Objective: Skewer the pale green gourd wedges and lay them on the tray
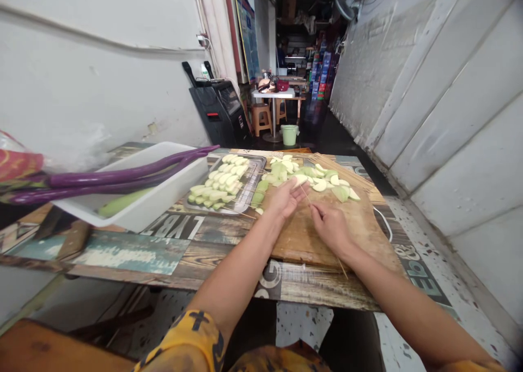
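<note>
My left hand point(286, 197) is over the wooden cutting board point(302, 236), pinching a pale green vegetable slice point(301, 180) between its fingertips. My right hand point(330, 226) is closed on a thin wooden skewer point(305, 196) whose tip points into that slice; the skewer's back end sticks out past my wrist. A heap of cut green slices point(314, 176) lies at the board's far end. To its left a metal tray point(249, 195) holds rows of skewered slices point(223, 181).
A white plastic tub point(163, 195) at left holds long purple eggplants point(122, 176) and a green vegetable. A bundle of bare skewers point(347, 173) lies at the board's far right. A cleaver handle point(73, 238) lies on the table's left. Beyond are a green bucket point(289, 134) and stools.
</note>
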{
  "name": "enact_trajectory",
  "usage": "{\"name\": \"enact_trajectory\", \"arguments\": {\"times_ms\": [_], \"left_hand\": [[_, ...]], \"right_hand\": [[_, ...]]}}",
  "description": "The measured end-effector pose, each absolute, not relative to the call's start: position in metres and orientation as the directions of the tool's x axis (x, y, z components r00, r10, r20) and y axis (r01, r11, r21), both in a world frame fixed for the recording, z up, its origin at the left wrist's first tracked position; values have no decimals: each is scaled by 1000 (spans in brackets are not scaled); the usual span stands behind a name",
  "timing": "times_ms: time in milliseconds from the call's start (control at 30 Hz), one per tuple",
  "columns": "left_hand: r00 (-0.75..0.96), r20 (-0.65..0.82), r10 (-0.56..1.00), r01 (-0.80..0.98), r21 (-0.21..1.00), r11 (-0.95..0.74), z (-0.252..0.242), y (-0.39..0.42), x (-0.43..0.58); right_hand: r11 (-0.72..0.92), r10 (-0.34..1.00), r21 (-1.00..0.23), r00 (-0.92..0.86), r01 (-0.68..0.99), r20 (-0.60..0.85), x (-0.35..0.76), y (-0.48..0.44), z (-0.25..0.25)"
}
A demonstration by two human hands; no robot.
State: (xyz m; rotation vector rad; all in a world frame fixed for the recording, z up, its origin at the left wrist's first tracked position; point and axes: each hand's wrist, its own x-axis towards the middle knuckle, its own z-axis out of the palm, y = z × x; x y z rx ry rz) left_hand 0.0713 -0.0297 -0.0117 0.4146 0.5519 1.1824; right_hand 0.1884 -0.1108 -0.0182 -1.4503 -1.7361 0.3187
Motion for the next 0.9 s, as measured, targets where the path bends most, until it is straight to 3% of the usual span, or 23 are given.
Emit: {"name": "enact_trajectory", "arguments": {"times_ms": [100, 333, 467, 533, 633, 900], "left_hand": [[279, -230, 932, -755, 548, 361, -8, -30, 70], [227, -246, 942, -747, 577, 330, -9, -28, 68], [225, -264, 938, -739, 581, 341, -9, -28, 69], [226, -291, 930, -738, 572, 359, -8, -29, 69], [236, -305, 923, -744, 553, 374, -8, -29, 70], [265, -300, 916, -749, 534, 392, -9, -28, 73]], "right_hand": [[312, 907, -598, -44, 738, 420, 190, -109, -20], [300, 934, -800, 10, 519, 357, 185, -109, -20], [33, 999, -993, -17, 114, 31, 180, -113, -13], [-126, 987, -985, -110, -115, -113, 180, -114, -9], [-212, 969, -932, -190, -293, -161, 180, -114, -6], [-117, 992, -977, -64, -179, -107, 173, -116, -7]]}}
